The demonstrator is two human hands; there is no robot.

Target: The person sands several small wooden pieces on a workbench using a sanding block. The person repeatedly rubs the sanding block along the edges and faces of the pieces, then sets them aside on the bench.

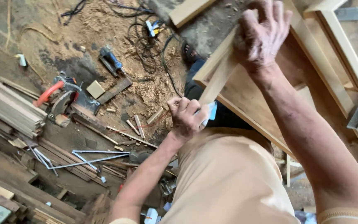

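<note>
My left hand (186, 116) is closed around the lower end of a pale wooden strip (219, 77), with a bit of light blue material (211, 112) showing between the fingers. The strip leans up against the corner of a wooden frame or panel (245, 95). My right hand (262, 35) presses flat on the upper end of the strip and the frame's top edge, fingers spread. Both forearms reach up from the bottom of the view.
On the sawdust-covered floor lie a circular saw with an orange handle (61, 99), a blue power tool (110, 61), black cables (146, 45), stacked wooden slats (11, 110), metal bars (88, 159) and offcuts. More wooden frames (344, 54) stand at right.
</note>
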